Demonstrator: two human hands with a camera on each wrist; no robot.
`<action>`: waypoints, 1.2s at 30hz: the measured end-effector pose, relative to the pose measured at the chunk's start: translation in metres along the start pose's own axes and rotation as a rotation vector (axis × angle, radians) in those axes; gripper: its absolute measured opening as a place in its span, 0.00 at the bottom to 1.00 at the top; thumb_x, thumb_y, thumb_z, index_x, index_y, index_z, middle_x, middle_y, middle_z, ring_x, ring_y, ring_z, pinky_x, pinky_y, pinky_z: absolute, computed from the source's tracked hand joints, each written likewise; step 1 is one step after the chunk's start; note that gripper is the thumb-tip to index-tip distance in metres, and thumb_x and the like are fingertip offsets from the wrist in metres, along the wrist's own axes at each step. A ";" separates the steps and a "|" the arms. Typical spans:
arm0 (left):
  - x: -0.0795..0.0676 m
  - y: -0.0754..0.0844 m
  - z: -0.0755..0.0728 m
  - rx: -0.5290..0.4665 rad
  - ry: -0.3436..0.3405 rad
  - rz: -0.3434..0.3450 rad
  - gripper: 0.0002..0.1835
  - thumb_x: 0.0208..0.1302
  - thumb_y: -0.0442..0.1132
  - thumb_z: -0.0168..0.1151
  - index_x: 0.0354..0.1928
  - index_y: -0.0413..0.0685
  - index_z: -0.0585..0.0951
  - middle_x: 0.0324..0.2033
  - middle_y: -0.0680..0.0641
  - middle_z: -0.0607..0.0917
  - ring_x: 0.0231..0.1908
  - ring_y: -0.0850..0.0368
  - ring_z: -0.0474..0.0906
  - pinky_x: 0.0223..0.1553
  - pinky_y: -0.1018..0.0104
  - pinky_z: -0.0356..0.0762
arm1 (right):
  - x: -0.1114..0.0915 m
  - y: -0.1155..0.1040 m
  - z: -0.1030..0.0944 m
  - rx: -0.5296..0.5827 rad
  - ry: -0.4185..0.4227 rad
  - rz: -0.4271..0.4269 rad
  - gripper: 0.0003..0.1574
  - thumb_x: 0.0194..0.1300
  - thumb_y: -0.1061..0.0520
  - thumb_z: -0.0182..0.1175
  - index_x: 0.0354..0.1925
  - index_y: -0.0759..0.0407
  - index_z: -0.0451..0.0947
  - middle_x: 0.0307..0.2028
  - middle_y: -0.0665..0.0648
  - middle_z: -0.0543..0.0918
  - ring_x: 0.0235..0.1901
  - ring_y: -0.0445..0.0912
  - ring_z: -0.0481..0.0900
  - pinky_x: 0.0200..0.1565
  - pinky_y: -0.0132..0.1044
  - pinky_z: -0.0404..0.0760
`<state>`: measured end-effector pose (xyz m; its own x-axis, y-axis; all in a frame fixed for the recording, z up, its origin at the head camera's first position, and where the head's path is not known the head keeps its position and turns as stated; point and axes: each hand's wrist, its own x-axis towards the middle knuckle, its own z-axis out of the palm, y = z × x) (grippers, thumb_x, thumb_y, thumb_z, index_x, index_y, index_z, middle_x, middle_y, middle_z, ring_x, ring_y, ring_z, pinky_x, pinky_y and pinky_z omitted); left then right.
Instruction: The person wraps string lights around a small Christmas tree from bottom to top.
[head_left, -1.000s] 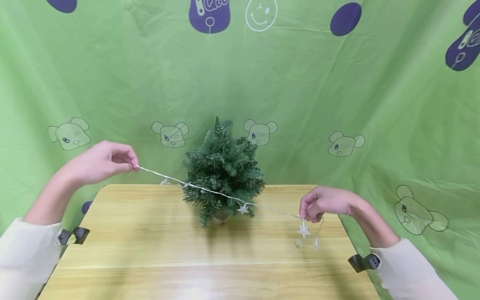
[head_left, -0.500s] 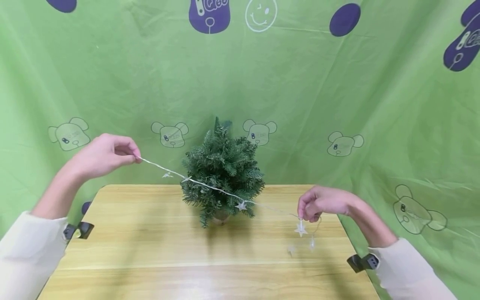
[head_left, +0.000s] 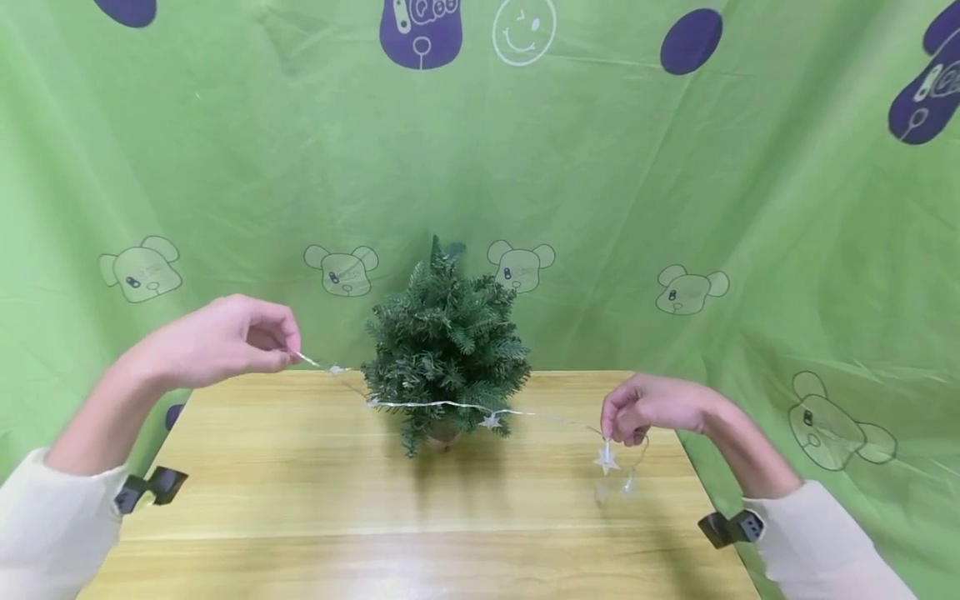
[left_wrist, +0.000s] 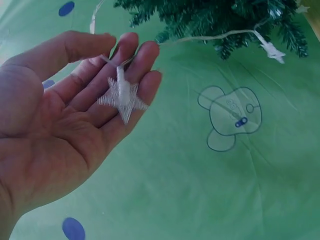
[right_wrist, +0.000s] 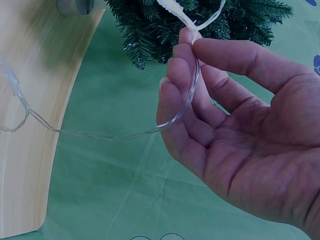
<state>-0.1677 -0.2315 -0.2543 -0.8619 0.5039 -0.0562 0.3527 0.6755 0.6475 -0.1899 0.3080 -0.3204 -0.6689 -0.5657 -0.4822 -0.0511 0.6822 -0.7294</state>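
A clear star string light (head_left: 442, 404) spans between both hands, passing in front of the lower branches of a small green Christmas tree (head_left: 450, 333). My left hand (head_left: 225, 342) pinches one part of the cord between thumb and fingertips, left of the tree. In the left wrist view a star bulb (left_wrist: 124, 95) dangles against those fingers. Lower and to the right of the tree, my right hand (head_left: 660, 407) pinches another stretch of cord, and a star (head_left: 606, 458) hangs just under its fingertips. Loose cord (right_wrist: 115, 138) droops from that hand in the right wrist view.
The tree stands on a light wooden table (head_left: 315, 500) near its back edge. Behind and to the right hangs a green printed cloth (head_left: 600, 167). The tree's base (head_left: 442, 433) is partly hidden by branches.
My left hand rose slightly, then came down and a little right. The cord, earlier a straight slope, now sags and lies lower across the tree. My right hand stays nearly still.
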 end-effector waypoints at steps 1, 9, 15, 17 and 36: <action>-0.001 0.002 0.001 0.010 -0.019 0.006 0.04 0.66 0.35 0.66 0.40 0.50 0.81 0.39 0.53 0.88 0.44 0.59 0.84 0.50 0.60 0.85 | 0.000 0.000 0.000 0.003 -0.001 -0.001 0.13 0.54 0.68 0.58 0.40 0.71 0.79 0.28 0.55 0.80 0.28 0.44 0.75 0.33 0.33 0.79; -0.004 0.018 0.014 0.118 -0.099 0.057 0.03 0.64 0.39 0.68 0.36 0.54 0.81 0.36 0.59 0.86 0.45 0.61 0.82 0.48 0.58 0.80 | -0.003 -0.001 -0.003 -0.010 0.014 0.005 0.12 0.55 0.67 0.58 0.39 0.68 0.80 0.28 0.55 0.79 0.28 0.44 0.75 0.34 0.34 0.79; -0.006 0.025 0.017 0.179 -0.153 0.064 0.07 0.61 0.37 0.68 0.33 0.61 0.81 0.36 0.62 0.85 0.44 0.61 0.80 0.47 0.58 0.77 | -0.010 -0.003 -0.008 -0.021 0.020 -0.004 0.11 0.57 0.66 0.59 0.40 0.67 0.80 0.29 0.56 0.80 0.30 0.45 0.78 0.37 0.38 0.83; -0.007 0.027 0.016 0.179 -0.176 0.072 0.08 0.60 0.39 0.69 0.33 0.63 0.80 0.36 0.63 0.85 0.44 0.62 0.80 0.47 0.58 0.77 | -0.012 -0.004 -0.011 -0.026 0.026 -0.004 0.11 0.57 0.65 0.59 0.40 0.67 0.80 0.29 0.56 0.80 0.31 0.46 0.78 0.39 0.39 0.83; 0.002 0.033 0.025 0.080 -0.317 0.213 0.03 0.68 0.43 0.65 0.40 0.62 0.84 0.35 0.62 0.86 0.38 0.65 0.82 0.38 0.66 0.82 | -0.039 -0.009 -0.031 -0.057 0.092 -0.018 0.08 0.63 0.62 0.59 0.40 0.66 0.79 0.33 0.58 0.81 0.37 0.52 0.81 0.48 0.48 0.80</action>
<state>-0.1486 -0.1942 -0.2521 -0.6157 0.7700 -0.1671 0.5493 0.5715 0.6097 -0.1859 0.3384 -0.2798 -0.7323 -0.5352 -0.4210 -0.1042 0.6990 -0.7074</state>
